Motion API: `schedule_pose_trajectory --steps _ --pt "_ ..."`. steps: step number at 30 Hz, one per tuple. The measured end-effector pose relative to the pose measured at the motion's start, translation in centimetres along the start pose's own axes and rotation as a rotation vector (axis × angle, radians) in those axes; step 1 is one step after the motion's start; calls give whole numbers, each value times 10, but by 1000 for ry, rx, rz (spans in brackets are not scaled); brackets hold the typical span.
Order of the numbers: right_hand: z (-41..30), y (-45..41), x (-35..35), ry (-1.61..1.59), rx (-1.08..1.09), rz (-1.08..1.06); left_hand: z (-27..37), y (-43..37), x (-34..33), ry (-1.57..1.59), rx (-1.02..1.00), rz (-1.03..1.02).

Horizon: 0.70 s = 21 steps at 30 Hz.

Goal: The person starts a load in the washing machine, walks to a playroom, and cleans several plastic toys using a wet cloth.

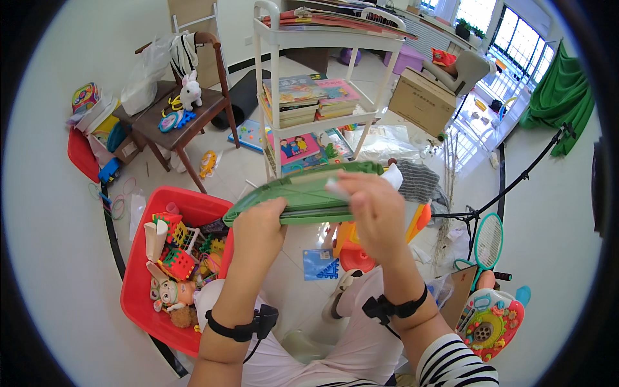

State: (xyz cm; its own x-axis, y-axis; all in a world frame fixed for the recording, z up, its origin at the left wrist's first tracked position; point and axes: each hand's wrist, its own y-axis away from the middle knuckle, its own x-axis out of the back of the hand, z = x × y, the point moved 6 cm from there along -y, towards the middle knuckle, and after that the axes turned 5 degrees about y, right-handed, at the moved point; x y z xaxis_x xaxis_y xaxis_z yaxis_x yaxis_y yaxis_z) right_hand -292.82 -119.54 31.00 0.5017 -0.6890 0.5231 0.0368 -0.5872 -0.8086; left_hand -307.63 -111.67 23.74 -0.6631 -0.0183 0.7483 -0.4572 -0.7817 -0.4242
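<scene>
My left hand (259, 223) grips the near left edge of a green plastic lid or folding panel (309, 191), its thumb on top. The panel is raised in front of me, over my knees. My right hand (375, 210) is over the panel's right end, fingers bent around a small white item (337, 189), too blurred to name. Below and left stands a red plastic bin (138, 271) holding mixed toys. In it lie a toy rabbit figure (170, 293) and red and yellow lattice blocks (179, 263). My hand hides part of the panel.
A white tiered cart (329, 38) with books (295, 101) stands ahead. A brown chair (193, 116) bears a plush rabbit (190, 90). On the right are a tripod (520, 176), a badminton racket (488, 242) and an activity toy (491, 326). A blue packet (314, 263) lies on the floor.
</scene>
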Motion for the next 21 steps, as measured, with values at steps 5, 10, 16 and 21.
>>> schedule_pose_trajectory --steps 5,10,16,21 --pt "-82 36 -49 -612 215 -527 17 -3 -6 -18 -126 189" --pt "-62 33 -21 -1732 -625 -764 29 -1 13 -115 -325 337" --pt "-58 39 13 -1703 -384 -721 21 -1 18 -139 -362 383" --pt "-43 14 16 -1932 -80 -618 -27 -10 11 713 423 195"
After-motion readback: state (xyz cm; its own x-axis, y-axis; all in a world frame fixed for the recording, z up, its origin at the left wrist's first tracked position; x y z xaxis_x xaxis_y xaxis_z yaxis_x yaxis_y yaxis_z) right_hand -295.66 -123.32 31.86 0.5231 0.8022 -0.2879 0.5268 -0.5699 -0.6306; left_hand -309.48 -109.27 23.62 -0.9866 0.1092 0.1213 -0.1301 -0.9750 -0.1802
